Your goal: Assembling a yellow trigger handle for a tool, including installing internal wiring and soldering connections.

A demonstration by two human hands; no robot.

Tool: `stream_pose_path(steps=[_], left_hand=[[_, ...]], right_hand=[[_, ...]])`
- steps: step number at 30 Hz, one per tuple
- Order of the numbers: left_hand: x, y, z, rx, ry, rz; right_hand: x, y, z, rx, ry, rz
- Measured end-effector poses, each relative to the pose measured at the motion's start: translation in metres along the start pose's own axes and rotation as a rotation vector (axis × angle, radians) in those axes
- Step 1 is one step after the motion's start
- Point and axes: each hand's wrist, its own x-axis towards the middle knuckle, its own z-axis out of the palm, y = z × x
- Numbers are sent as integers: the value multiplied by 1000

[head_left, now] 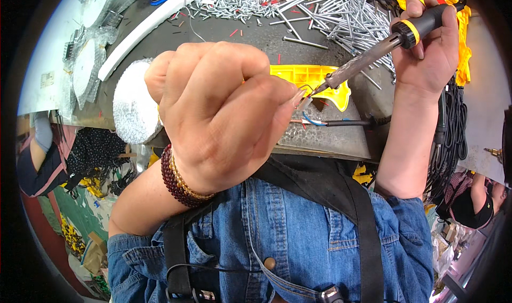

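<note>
My right hand (429,58) is wrapped around the black and yellow handle of a soldering iron (365,60). Its shaft slants down to the left, and the tip meets a small spot beside my left fingertips. My left hand (218,106) is closed in a pinch, its back toward me, covering most of what the fingers hold. A small whitish piece (305,104) shows at those fingertips, with a thin blue wire (314,122) curving below it. Just behind lies a yellow plastic shell (333,92), partly hidden by my hand. A black cable (346,123) with stripped-back wires runs off to the right.
Loose screws (234,4) and long metal rods (354,20) are heaped at the back. A white foil-like roll (136,103) stands left of my hand, near a long white strip (144,34). Black cables (453,127) hang at the right. Other people sit at both sides.
</note>
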Motion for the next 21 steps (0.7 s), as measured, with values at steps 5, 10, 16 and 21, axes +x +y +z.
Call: stream_pose_path(steps=[5,10,16,21], left_hand=[[14,-18,-8,-70,53,44],[51,-41,-22,-485,-181,-697],[45,-72,-1,-956,-183,-624],[2,-74,-36,-262,-286,-253]], right_hand=[[-1,0,3,-12,35,-3],[2,-1,5,-6,42,-6],[6,1,21,-39,66,-34],[0,-23,26,-4,211,-125]])
